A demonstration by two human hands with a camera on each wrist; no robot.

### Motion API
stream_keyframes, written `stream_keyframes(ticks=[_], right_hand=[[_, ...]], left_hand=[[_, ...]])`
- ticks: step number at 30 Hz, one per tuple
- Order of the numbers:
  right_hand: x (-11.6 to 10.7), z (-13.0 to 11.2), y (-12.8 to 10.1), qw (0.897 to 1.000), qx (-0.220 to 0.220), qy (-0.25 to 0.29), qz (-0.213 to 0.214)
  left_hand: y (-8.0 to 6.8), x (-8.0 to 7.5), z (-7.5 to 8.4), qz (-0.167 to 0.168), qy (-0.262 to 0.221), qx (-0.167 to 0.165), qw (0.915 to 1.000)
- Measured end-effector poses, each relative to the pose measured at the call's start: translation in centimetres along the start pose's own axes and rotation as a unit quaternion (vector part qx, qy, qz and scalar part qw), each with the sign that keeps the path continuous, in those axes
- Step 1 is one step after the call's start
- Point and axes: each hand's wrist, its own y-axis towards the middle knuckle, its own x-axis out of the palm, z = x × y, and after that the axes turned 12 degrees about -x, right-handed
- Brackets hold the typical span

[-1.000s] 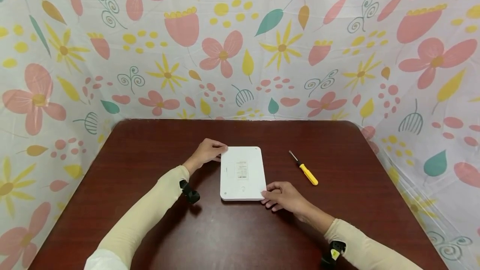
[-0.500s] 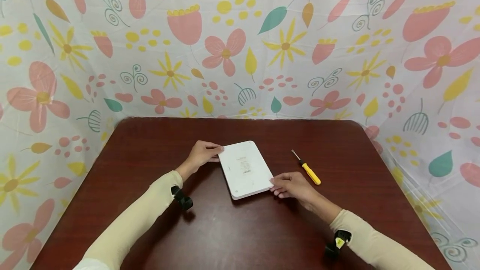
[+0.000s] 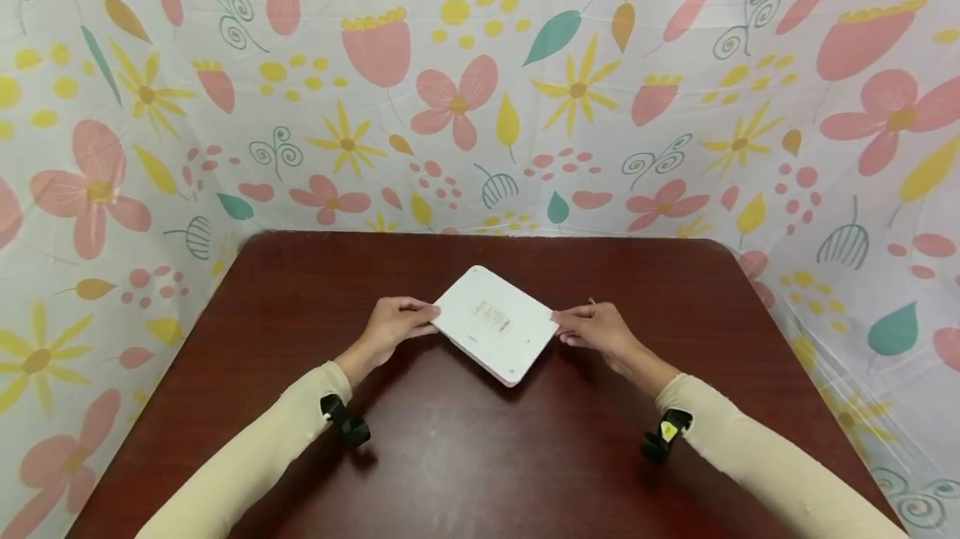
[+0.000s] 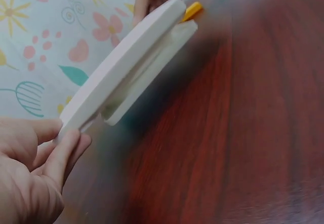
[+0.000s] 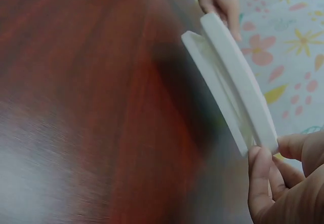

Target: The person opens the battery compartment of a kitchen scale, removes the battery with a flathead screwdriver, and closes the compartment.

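A white kitchen scale (image 3: 495, 322) is turned with its labelled underside up, its corners pointing forward, back and to the sides. My left hand (image 3: 390, 326) pinches its left corner between thumb and fingers. At the opposite corner my right hand (image 3: 596, 329) has the same kind of pinch. From the left wrist, the scale (image 4: 116, 74) shows edge-on as a thick slab with a thinner plate beneath, a gap between them. The right wrist view shows the same two layers of the scale (image 5: 240, 82), tilted above the tabletop.
A screwdriver's yellow handle (image 4: 192, 11) shows beyond the scale in the left wrist view; in the head view my right hand hides most of it. The dark wooden table (image 3: 465, 472) ends at a flower-printed curtain (image 3: 450, 106). Black cameras (image 3: 345, 421) sit on both wrists.
The scale has turned from straight to diagonal, counterclockwise in the head view. My right hand has moved away from me with its corner, over the screwdriver; my left has come slightly nearer.
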Motion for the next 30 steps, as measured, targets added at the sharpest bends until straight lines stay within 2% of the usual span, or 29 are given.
stream_keyframes(ticks=[6, 16, 24, 30], right_hand=[[-0.3, -0.4, 2.2, 0.999, -0.011, -0.026, 0.023], [-0.2, -0.6, 5.5, 0.997, -0.006, -0.063, 0.041], [0.8, -0.2, 7.1, 0.994, 0.002, -0.098, 0.052], [1.2, 0.2, 7.6, 0.994, 0.010, -0.094, 0.056]], left_hand=[[-0.7, 0.3, -0.8, -0.007, -0.022, -0.022, 0.9995], [-1.8, 1.0, -2.1, -0.040, -0.020, -0.038, 0.9983], [-2.3, 1.0, -2.8, -0.052, -0.011, -0.046, 0.9975], [-2.3, 0.9, -3.2, -0.051, -0.016, -0.048, 0.9974]])
